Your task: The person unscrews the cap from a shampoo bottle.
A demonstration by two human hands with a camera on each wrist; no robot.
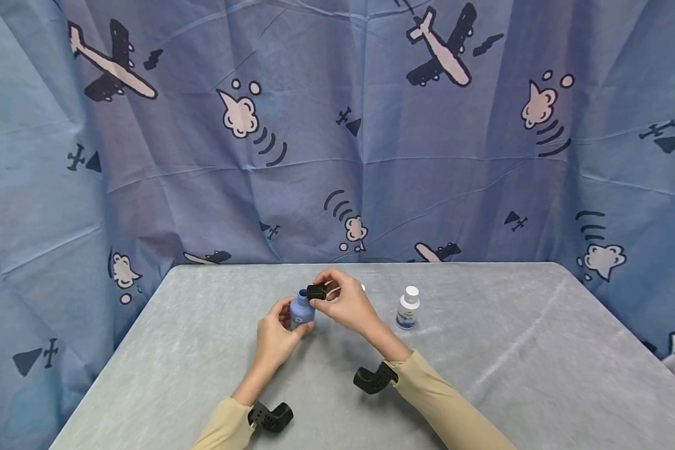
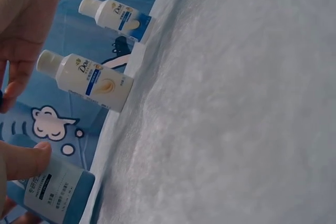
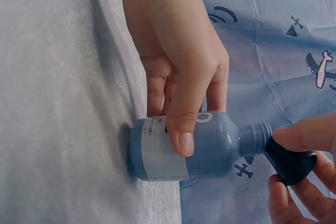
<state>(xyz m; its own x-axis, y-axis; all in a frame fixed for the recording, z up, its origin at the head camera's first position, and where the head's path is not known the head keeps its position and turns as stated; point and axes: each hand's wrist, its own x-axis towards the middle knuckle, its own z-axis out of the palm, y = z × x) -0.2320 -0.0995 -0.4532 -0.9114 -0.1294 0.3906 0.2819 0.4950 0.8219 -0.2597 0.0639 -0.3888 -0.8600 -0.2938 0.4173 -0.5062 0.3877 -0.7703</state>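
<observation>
My left hand (image 1: 275,334) grips a blue bottle (image 1: 302,310) round its body, thumb across the label; the bottle stands upright on the table. Its threaded neck shows bare in the right wrist view. A black cap (image 3: 291,162) is pinched between the thumb and fingers of my right hand (image 1: 345,303). The cap is tilted, right at the side of the bottle's mouth. In the left wrist view the blue bottle (image 2: 58,192) shows its printed label under my left thumb, while the cap is mostly out of frame.
A white Dove bottle (image 1: 407,309) with a white cap stands right of my hands. Another white Dove bottle (image 2: 89,80) is mostly hidden behind my right hand in the head view. The grey-covered table (image 1: 512,350) ends at a blue patterned curtain (image 1: 315,125).
</observation>
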